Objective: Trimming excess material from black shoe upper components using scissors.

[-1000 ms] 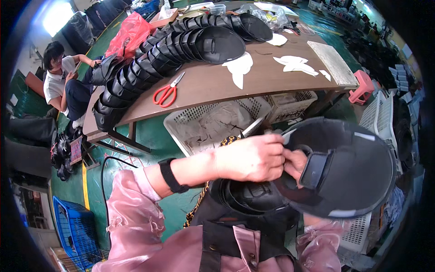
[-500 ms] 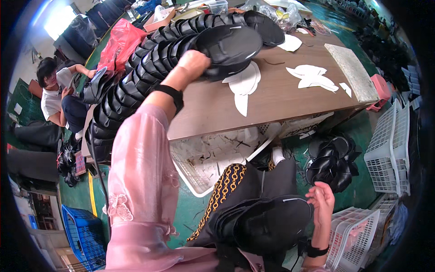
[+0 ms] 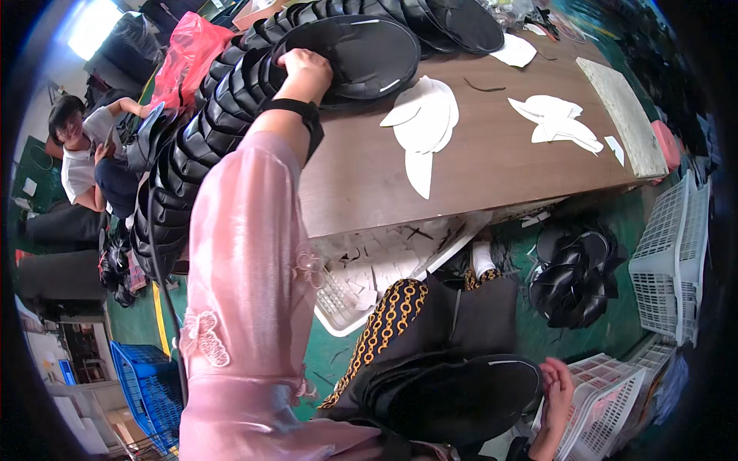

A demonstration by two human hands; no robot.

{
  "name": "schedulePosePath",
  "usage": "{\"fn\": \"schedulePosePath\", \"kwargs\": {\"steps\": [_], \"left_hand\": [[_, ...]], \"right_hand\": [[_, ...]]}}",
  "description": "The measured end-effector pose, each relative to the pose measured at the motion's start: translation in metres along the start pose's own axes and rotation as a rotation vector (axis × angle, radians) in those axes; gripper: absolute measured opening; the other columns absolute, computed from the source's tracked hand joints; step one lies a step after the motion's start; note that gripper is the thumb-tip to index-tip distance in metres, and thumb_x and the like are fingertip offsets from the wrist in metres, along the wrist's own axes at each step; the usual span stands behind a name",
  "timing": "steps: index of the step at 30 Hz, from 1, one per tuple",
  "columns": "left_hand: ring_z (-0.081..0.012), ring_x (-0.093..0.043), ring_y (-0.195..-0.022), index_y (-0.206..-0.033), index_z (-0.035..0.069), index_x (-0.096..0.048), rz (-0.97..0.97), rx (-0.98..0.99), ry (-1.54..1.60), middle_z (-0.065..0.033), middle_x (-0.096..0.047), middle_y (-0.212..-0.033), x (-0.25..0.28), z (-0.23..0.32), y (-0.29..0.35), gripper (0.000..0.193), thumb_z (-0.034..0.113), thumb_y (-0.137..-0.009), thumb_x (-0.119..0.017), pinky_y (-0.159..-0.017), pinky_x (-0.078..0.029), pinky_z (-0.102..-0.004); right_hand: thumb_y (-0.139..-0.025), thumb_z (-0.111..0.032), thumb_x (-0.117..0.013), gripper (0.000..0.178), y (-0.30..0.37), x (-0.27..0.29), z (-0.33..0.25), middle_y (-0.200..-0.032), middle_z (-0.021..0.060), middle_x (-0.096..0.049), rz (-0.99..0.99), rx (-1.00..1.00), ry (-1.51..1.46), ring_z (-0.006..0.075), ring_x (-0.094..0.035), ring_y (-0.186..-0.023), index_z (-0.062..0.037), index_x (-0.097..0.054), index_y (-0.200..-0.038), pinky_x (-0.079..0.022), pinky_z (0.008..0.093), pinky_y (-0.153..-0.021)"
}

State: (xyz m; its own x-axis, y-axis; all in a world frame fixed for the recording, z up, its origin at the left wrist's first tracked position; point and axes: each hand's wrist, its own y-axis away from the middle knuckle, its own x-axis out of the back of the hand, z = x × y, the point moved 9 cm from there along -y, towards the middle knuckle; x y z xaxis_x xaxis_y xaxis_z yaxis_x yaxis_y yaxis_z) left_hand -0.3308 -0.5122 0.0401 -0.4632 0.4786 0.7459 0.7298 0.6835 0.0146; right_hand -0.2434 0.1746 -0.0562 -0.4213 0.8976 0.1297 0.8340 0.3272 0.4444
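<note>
My left hand [image 3: 308,73] reaches over the table and grips the near-left side of a black oval leather-like piece [image 3: 369,58]. This piece lies at the front end of a long curved row of overlapping black pieces [image 3: 204,157]; some fingers are hidden behind its edge. On my lap rests a stack of similar black oval pieces [image 3: 461,396]. Beside that stack's right edge is my right hand [image 3: 557,396], its fingers apart and holding nothing; whether it touches the edge I cannot tell.
White cut pieces [image 3: 430,115] and a pale slab [image 3: 623,115] lie on the brown table [image 3: 346,184]. Under it sits a white basket [image 3: 338,319] of scraps. Black pieces [image 3: 576,276] lie on the floor near white crates [image 3: 669,261]. A co-worker [image 3: 96,146] sits at the left.
My left hand and the oval piece have shifted left against the rows. My right hand has come down beside the lap stack, its fingers spreading from a curled pose. The view has shifted slightly.
</note>
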Motion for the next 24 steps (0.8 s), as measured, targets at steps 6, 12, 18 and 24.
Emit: {"fn": "schedulePosePath", "kwargs": {"steps": [6,12,18,24], "left_hand": [[-0.0235,-0.066,-0.082,-0.088,0.016,-0.070,0.284,-0.105,0.160,-0.0047,-0.069,-0.085,0.045,0.009,0.045,0.022,0.020,-0.082,-0.049,-0.065,-0.047,-0.0391],[-0.0262,-0.062,-0.066,-0.082,0.011,-0.060,0.682,-0.272,0.334,-0.0094,-0.061,-0.066,0.097,0.012,0.175,0.010,0.014,-0.076,-0.053,-0.060,-0.045,-0.0383],[-0.0242,-0.062,-0.068,-0.085,0.011,-0.060,0.547,-0.434,0.468,-0.0081,-0.060,-0.071,0.069,0.021,0.243,0.017,0.012,-0.069,-0.057,-0.062,-0.046,-0.0384],[-0.0238,-0.063,-0.062,-0.089,0.009,-0.059,0.147,-0.368,0.490,-0.0078,-0.062,-0.070,-0.024,0.010,0.266,0.017,0.017,-0.074,-0.058,-0.057,-0.047,-0.0375]], "right_hand": [[-0.083,-0.009,-0.052,0.035,0.023,-0.002,0.012,-0.105,0.0056,-0.058,-0.118,0.048,-0.009,0.0117,-0.054,-0.097,0.0018,-0.050,-0.116,-0.039,0.0218,-0.083],[-0.076,-0.011,-0.064,0.047,0.022,-0.017,0.007,-0.108,0.0069,-0.057,-0.207,0.052,-0.053,0.0139,-0.054,-0.100,0.0043,-0.047,-0.118,-0.039,0.0252,-0.088],[-0.077,-0.004,-0.061,0.046,0.025,-0.016,0.001,-0.108,0.0072,-0.058,-0.171,0.107,0.002,0.0125,-0.054,-0.097,0.0043,-0.045,-0.119,-0.040,0.0246,-0.086],[-0.077,0.002,-0.057,0.046,0.012,-0.014,-0.051,-0.107,0.0078,-0.058,-0.107,0.215,0.380,0.0113,-0.054,-0.090,-0.0057,-0.050,-0.122,-0.042,0.0233,-0.079]]}}
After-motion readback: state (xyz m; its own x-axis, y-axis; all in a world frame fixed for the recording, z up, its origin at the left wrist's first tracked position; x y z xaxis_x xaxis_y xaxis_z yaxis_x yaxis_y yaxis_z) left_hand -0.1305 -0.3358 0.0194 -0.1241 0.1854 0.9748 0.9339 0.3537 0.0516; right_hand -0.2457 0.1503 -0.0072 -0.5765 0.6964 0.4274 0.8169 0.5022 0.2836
